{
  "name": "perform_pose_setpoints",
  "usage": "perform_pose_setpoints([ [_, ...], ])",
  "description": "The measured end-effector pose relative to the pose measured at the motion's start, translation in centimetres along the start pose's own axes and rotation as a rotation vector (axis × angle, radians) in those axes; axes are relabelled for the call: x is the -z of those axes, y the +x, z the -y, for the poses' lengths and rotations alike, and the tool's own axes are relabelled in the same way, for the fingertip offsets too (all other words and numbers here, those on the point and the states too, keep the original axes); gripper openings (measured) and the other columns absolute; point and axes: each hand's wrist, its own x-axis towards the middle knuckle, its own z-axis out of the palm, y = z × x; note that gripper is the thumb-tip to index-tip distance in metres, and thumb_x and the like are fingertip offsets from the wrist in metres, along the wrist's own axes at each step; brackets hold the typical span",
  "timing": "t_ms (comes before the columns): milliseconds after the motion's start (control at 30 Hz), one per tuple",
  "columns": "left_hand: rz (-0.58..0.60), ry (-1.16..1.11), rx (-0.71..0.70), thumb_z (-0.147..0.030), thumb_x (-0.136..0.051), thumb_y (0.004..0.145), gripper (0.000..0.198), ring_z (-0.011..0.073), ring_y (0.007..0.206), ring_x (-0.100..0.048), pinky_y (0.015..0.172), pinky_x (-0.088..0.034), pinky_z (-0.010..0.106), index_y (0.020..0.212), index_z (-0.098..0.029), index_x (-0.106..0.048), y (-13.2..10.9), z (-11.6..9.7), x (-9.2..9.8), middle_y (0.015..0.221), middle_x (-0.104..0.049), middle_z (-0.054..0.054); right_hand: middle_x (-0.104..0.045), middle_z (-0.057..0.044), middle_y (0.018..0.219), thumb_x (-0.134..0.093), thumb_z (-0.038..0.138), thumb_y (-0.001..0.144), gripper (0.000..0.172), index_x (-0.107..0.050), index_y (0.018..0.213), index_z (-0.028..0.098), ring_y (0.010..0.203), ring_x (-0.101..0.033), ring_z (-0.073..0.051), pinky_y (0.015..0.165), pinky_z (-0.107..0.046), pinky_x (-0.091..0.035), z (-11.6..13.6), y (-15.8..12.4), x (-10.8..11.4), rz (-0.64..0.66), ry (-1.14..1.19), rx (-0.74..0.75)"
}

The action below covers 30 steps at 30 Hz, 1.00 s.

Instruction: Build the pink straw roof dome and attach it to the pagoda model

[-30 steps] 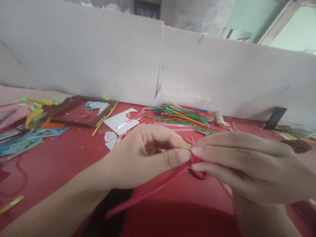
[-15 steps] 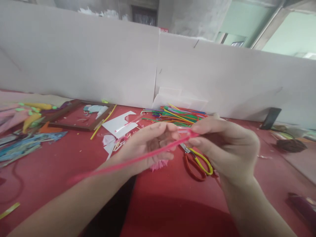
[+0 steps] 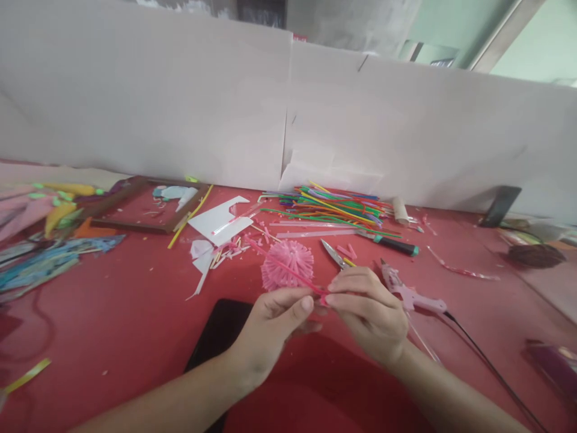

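Between finger and thumb, my right hand (image 3: 367,313) pinches a pink pipe cleaner (image 3: 295,273) near its bent end. Its long free part runs up and to the left, across a round pink fringed piece (image 3: 280,260) on the table. My left hand (image 3: 277,322) meets the right at that bent end, its thumb laid along the curled fingers; its fingertips are partly hidden. Just beyond my right hand lie scissors (image 3: 333,255), their handles mostly covered by it. A pink glue gun (image 3: 412,294) rests to the right of that hand.
Several coloured pipe cleaners (image 3: 333,204) lie before a white partition (image 3: 180,96). A utility knife (image 3: 396,245) is near them. White card (image 3: 220,221), a brown frame (image 3: 175,222) and scraps lie left. A black phone-like slab (image 3: 220,328) sits beneath my left arm; the glue gun's cord trails right.
Both hands have come down and closer together. The pipe cleaner's free end swung from lower left to upper left. The fringed piece and glue gun have come into clearer sight.
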Motion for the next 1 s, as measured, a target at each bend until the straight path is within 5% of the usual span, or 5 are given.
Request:
perform_pose_setpoints([
  [200, 0.118, 0.124, -0.001, -0.037, -0.085, 0.073, 0.023, 0.0066, 0.067, -0.066, 0.067, -0.056, 0.016, 0.080, -0.016, -0.077, -0.6, 1.1, 1.3, 0.073, -0.072, 0.000, -0.076, -0.004, 0.086, -0.059, 0.012, 0.094, 0.016, -0.074, 0.091, 0.017, 0.090, -0.071, -0.016, 0.082, -0.033, -0.063, 0.3, -0.7, 1.7, 0.185, -0.062, 0.197],
  [500, 0.492, 0.108, 0.542, -0.040, -0.088, 0.066, 0.044, 0.0078, 0.065, -0.066, 0.058, -0.056, 0.016, 0.086, -0.014, -0.059, -1.6, 1.6, 1.2, 0.076, -0.067, -0.001, -0.080, -0.008, 0.088, -0.055, 0.011, 0.096, 0.019, -0.074, 0.090, 0.010, 0.097, -0.075, -0.019, 0.092, -0.031, -0.062, 1.4, -2.5, 3.1, 0.348, 0.037, 0.227],
  [700, 0.115, -0.048, 0.608, -0.026, -0.085, 0.063, 0.032, 0.0101, 0.059, -0.067, 0.049, -0.057, 0.016, 0.083, -0.015, -0.063, -0.5, 1.4, 0.9, 0.068, -0.069, 0.000, -0.079, -0.013, 0.089, -0.056, 0.009, 0.095, 0.017, -0.072, 0.089, 0.007, 0.101, -0.074, -0.021, 0.091, -0.032, -0.063, 1.5, -3.2, 2.4, 0.325, 0.142, 0.137],
  [867, 0.161, -0.144, 0.718, -0.038, -0.090, 0.059, 0.038, 0.0132, 0.063, -0.070, 0.050, -0.060, 0.018, 0.078, -0.013, -0.068, -0.3, 0.7, 1.3, 0.069, -0.071, 0.003, -0.079, -0.014, 0.092, -0.056, 0.008, 0.095, 0.016, -0.071, 0.090, 0.007, 0.105, -0.073, -0.022, 0.092, -0.032, -0.063, 1.6, -2.9, 2.5, 0.385, 0.187, 0.155],
  [1000, 0.156, -0.038, 0.566, -0.038, -0.094, 0.057, 0.038, 0.0101, 0.059, -0.068, 0.049, -0.059, 0.016, 0.073, -0.014, -0.069, -0.6, 1.1, 1.4, 0.065, -0.071, 0.001, -0.077, -0.015, 0.099, -0.054, 0.005, 0.095, 0.016, -0.070, 0.097, 0.005, 0.114, -0.069, -0.022, 0.093, -0.036, -0.063, 1.4, -3.9, 2.3, 0.343, 0.198, 0.083],
])
